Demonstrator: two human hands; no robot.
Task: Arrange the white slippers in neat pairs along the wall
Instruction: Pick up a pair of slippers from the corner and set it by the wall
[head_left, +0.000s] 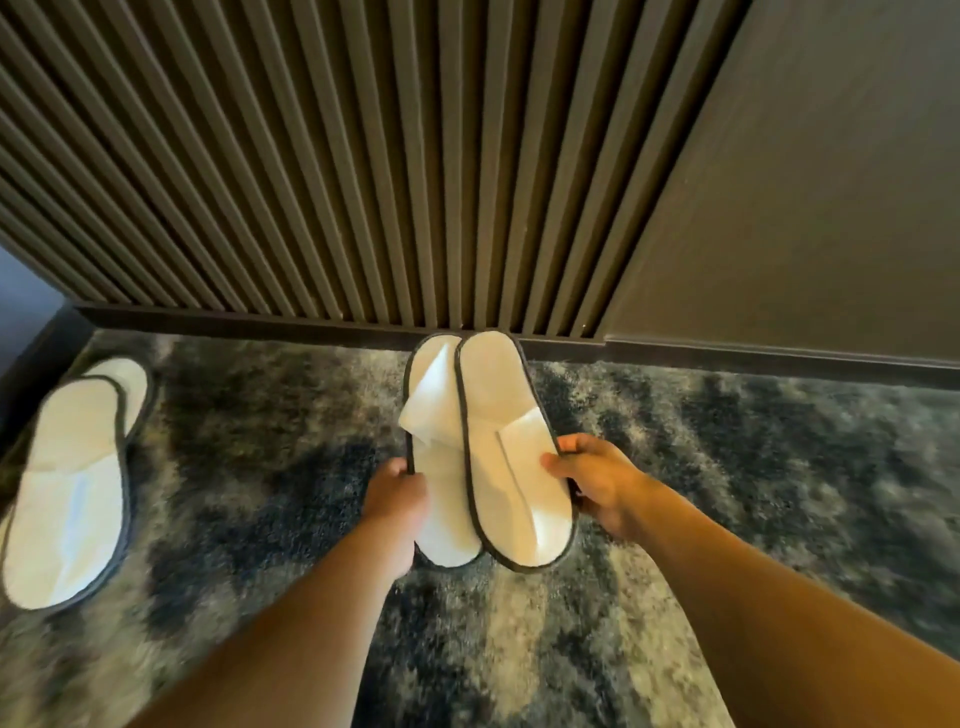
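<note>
Two white slippers with dark trim are in the middle of the view, side by side and overlapping, heels toward the wall. My left hand (397, 496) grips the left slipper (434, 467) at its edge; its strap is folded up. My right hand (597, 480) holds the right slipper (511, 452) by the toe strap, thumb on top. A second pair of white slippers (67, 483) lies stacked on the carpet at the far left, one partly under the other.
A dark ribbed wall panel (337, 182) with a skirting board (260, 319) runs across the back, and a smooth dark wall (805, 182) stands to the right. The floor is a mottled blue-grey carpet (753, 441). A dark edge shows at the far left.
</note>
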